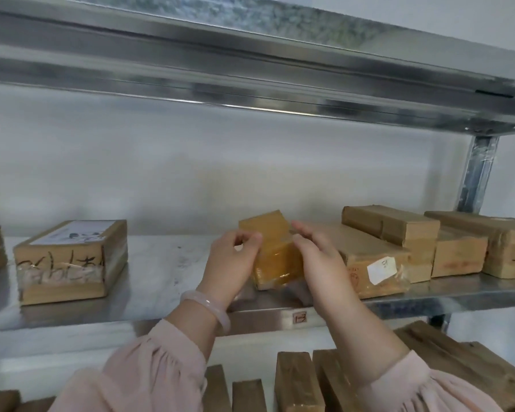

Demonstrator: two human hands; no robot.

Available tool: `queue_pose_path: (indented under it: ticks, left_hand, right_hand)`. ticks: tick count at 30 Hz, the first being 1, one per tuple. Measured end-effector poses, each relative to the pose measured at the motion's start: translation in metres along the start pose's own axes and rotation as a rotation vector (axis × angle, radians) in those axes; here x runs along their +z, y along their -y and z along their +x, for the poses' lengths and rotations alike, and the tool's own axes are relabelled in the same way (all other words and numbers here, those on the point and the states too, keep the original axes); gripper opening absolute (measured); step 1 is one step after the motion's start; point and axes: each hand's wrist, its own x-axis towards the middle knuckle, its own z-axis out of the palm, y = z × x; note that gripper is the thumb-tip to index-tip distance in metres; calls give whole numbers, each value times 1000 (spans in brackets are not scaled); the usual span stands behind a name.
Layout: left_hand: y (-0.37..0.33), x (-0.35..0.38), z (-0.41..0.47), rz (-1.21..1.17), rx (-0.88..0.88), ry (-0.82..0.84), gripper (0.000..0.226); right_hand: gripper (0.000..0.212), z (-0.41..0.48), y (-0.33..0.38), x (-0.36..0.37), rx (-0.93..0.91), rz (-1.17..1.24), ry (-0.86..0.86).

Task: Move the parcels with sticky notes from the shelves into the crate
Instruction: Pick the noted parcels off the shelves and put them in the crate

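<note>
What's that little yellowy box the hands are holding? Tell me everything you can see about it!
The small parcel is a box-shaped block, yellow-brown and shiny, as if wrapped in clear tape or film. It is tilted, its top face turned toward the camera, at the front part of the metal shelf. The left hand pinches its left side and the right hand holds its right side. A longer brown parcel lies just to its right. No sticky note shows plainly on it.

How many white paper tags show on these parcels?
2: a note fronting the long parcel right of centre, a label atop the left parcel. Hidden faces may carry more.
</note>
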Motion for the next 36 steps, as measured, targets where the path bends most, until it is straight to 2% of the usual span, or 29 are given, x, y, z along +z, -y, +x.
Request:
queue_pose_path:
  ticks: [1, 5, 8, 10, 12, 14, 16, 18, 19, 22, 25, 27, 31, 36]
  left_hand:
    - [-2, -2, 0, -19, -29, -35, 18]
    - [-9, -10, -5, -46, -126, -30, 75]
    - [-12, -15, -11, -41, -108, -70, 95]
    - [-11, -20, -13, -105, -126, -109, 92]
    - [-6, -27, -13, -257, -168, -90, 85]
    - [-3, -32, -15, -467, -197, -50, 64]
    - [0, -33, -16, -752, -278, -22, 41]
    - [2, -34, -18, -947, -361, 24, 39]
    - [4, -35, -18, -957, -371, 40, 40]
    - [6, -35, -17, -733, -314, -43, 37]
    - [4, -38, -20, -330, -119, -158, 34]
    - [2, -43, -22, -188, -66, -176, 36]
    - [1, -50, -24, -63, -119, -66, 48]
    - [8, -65, -13, 132, -218, -52, 39]
  right_hand:
    - [22, -3, 1, 1, -42, 29, 25]
    - [29, -13, -1, 7, -256, 117, 145]
    - [34, -14, -4, 13, -334, 109, 201]
    - [36, -13, -8, 14, -316, 137, 176]
    - [34, -10, -12, 14, -255, 133, 82]
    - [31, -5, -16, 14, -156, 156, 54]
    - [33, -1, -17, 18, -15, 213, 208]
    - [48, -1, -17, 25, 90, 266, 401]
    - [54, -2, -18, 28, 96, 287, 447]
    - [62, -2, -20, 34, 8, 308, 381]
    - [66, -1, -22, 36, -69, 162, 295]
    - [70, -2, -24, 38, -112, 42, 289]
    - [66, -1, -30, 45, -153, -64, 264]
    - [54, 4, -29, 58, -107, -92, 326]
